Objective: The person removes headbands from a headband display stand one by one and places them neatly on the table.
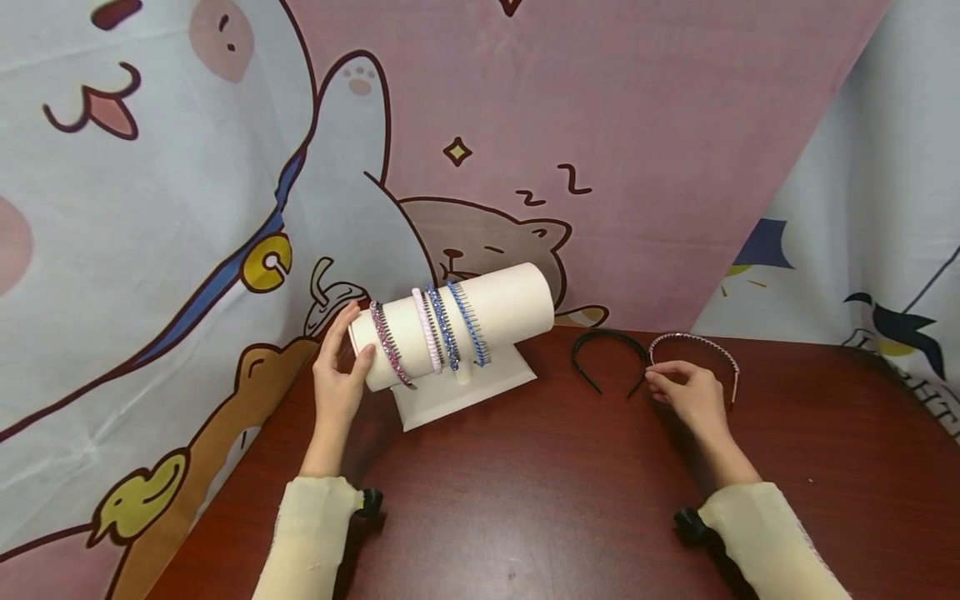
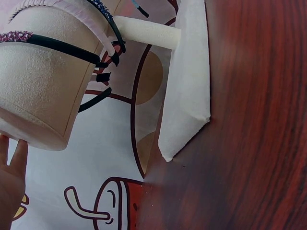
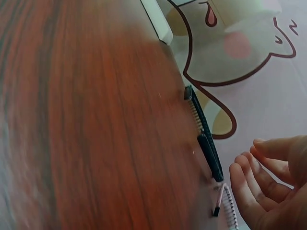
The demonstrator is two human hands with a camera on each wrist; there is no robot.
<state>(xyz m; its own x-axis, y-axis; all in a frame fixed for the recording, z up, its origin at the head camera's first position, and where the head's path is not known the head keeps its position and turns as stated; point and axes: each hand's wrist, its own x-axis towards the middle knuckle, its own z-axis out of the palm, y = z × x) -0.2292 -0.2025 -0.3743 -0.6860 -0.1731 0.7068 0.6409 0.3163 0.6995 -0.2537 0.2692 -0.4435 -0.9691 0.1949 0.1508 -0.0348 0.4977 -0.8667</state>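
Observation:
A cream cylindrical headband display stand [image 1: 517, 300] bears several toothed headbands: a pink glittery headband [image 1: 386, 342], a pale pink headband [image 1: 425, 329], a dark blue glittery headband [image 1: 443, 325] and a blue headband [image 1: 468, 325]. At the roll's left end, my left hand [image 1: 339, 379] touches it with fairly straight fingers and the thumb on its near side. My right hand [image 1: 693, 400] hovers by a whitish-pink headband [image 1: 705, 338] on the table. In the right wrist view its fingers [image 3: 242, 179] are loosely bent, apart from the thumb, with nothing seen between them.
Left of the whitish-pink headband lies a black headband [image 1: 609, 333], by the back edge of the dark red wooden table [image 1: 540, 500]. The stand's flat white base [image 1: 420, 408] rests on the table. A cartoon-printed cloth [image 1: 637, 167] hangs behind and along the left side.

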